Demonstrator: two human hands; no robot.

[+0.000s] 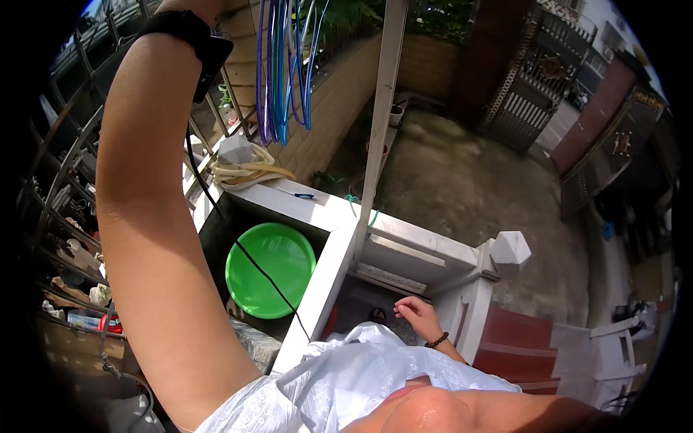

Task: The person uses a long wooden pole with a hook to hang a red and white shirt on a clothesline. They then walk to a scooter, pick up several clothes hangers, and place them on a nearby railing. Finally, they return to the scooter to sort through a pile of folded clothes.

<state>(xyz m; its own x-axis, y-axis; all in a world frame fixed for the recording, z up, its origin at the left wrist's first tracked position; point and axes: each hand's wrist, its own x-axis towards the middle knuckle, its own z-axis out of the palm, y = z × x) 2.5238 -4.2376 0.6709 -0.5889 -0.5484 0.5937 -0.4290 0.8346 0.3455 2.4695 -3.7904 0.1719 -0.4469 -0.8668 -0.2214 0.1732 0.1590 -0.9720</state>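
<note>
My left arm reaches up along the left side, with a black wristband and a dark device (215, 67) at the wrist. The left hand itself is beyond the top edge. Right of that wrist hang several purple, blue and teal clothes hangers (281, 70); what holds them up is out of view. A thin black cord (265, 276) runs down from the wrist area across a green plastic basin (273, 270), which stands in a dark recess framed by a white ledge (316, 289). My right hand (416, 315), with a beaded bracelet, hangs low near my white garment, fingers loosely bent, holding nothing.
A coiled pale hose (252, 172) lies on the ledge corner, near a small blue object (304, 196). An upright pole (381, 108) rises beside the ledge. A white post cap (510, 253) tops the low wall. Metal railings (76, 162) stand left; beyond is a gate (533, 81).
</note>
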